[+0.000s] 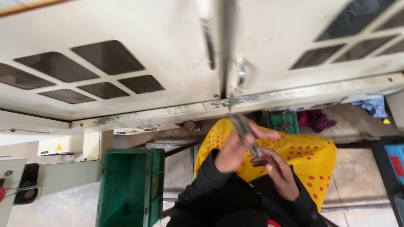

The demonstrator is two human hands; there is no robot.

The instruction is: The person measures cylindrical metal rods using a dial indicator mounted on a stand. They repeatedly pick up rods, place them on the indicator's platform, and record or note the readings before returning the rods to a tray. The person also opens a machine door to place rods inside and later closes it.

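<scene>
My left hand (pixel 234 152) and my right hand (pixel 278 173) are raised together in the lower middle of the view, both in black sleeves. Between them is a slim grey metal piece (pixel 245 130), blurred, pointing up toward the seam between two cream machine doors (pixel 168 46). My left hand wraps around it, with the thumb across its right side. The fingertips of my right hand pinch its lower end. Behind the hands lies yellow cloth with red dots (pixel 313 155).
The cream doors have dark window panels and a metal handle (pixel 240 73). A green plastic crate (pixel 130 187) stands at lower left, and a second green crate (pixel 281 120) sits behind the hands. Maroon cloth (pixel 316 120), blue cloth (pixel 374 105) and a blue box (pixel 395 162) are at the right.
</scene>
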